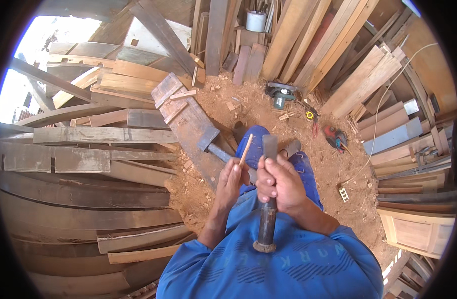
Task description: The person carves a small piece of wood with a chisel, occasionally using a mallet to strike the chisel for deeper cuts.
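Observation:
My left hand (229, 182) is closed around a thin, light wooden stick (246, 150) that points up and slightly right. Just beside it, my right hand (282, 185) grips a wide chisel (267, 226). Its flat metal blade stands upward, and its dark round handle reaches down toward my blue shirt. Ahead and left of my left hand, a hammer (208, 138) with a heavy block-like head rests on a worn plank (188, 119). Two small wood strips (176, 112) lie farther up that plank.
Boards (99, 134) are piled along the left, and more planks (293, 40) lean at the back. On the shavings-covered ground (228, 104) lie a green circular saw (280, 95), a yellow tape measure (309, 115), a red-and-black bundle (334, 138) and a corded white socket block (343, 194).

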